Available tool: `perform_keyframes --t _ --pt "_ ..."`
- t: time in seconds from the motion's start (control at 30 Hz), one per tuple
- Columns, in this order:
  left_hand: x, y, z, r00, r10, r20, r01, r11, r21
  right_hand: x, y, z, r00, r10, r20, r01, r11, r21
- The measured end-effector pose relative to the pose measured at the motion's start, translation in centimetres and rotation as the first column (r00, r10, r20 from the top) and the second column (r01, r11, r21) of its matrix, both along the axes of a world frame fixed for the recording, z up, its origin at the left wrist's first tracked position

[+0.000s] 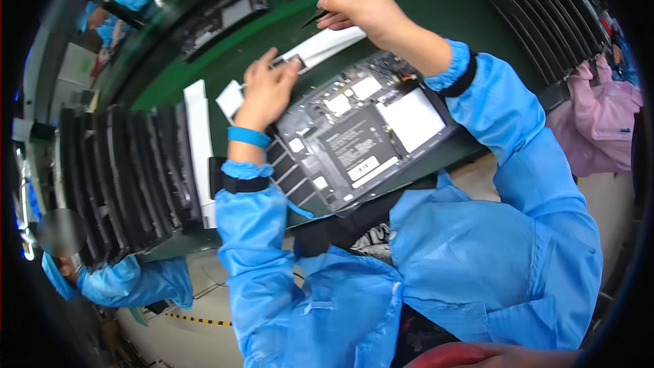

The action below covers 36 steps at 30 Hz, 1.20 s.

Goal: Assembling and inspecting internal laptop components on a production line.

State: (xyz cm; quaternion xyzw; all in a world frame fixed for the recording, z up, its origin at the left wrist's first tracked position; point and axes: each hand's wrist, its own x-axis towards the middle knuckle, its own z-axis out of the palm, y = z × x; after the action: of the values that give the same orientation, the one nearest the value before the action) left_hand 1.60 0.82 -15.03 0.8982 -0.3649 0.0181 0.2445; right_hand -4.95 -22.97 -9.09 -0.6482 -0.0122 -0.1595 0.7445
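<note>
Plainly, I count two bare hands at work over one open device shell point(306, 129). The right hand point(361, 10) pinches one slim black pointed tool point(340, 1), its tip angled toward the left hand point(267, 88), well apart from the shell. The left hand's fingers are bent and somewhat spread at the near end of a white strip point(334, 42); whether they grip anything, I cannot tell. The shell lies below the right hand and beside the left, nearer the worker's body.

Beyond the hands, at least two more dark open units point(228, 17) rest on the green bench point(436, 7). Two rows of dark slabs stand on edge: one point(129, 177) left of the left hand, one point(545, 20) right of the right hand, each more than half a dozen, too crowded to count exactly. A long white bar point(199, 150) runs between the left row and the left forearm. Behind the bench edge, the floor point(184, 344) is pale, crossed by one yellow-and-black stripe point(199, 319). At least three other people are about, one in a pink garment point(599, 109).

Inside the shell sit one black battery point(361, 143), one large white rectangle point(414, 119) and two smaller white patches.
</note>
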Motion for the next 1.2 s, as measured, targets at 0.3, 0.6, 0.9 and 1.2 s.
perform_keyframes --t 0.3,0.6,0.9,1.2 --pt "-7.2 -4.3 5.0 0.897 0.032 -0.442 -0.166 0.95 -0.266 -8.6 -3.4 -1.8 0.967 0.072 -0.244 -0.084 0.996 -0.04" --pt "-8.3 -5.7 5.5 0.842 0.028 -0.539 -0.196 0.946 -0.258 -8.6 -4.1 -2.2 0.97 0.13 -0.207 -0.142 0.989 -0.045" --pt "-7.8 -6.4 5.1 0.769 -0.023 -0.639 -0.175 0.953 -0.245 -8.6 -3.7 -2.1 0.974 0.087 -0.209 -0.106 0.991 -0.083" --pt "-7.9 -7.5 6.6 0.747 0.154 -0.647 -0.228 0.973 -0.032 -8.7 -3.6 -2.3 0.98 0.037 -0.193 -0.062 0.991 -0.121"
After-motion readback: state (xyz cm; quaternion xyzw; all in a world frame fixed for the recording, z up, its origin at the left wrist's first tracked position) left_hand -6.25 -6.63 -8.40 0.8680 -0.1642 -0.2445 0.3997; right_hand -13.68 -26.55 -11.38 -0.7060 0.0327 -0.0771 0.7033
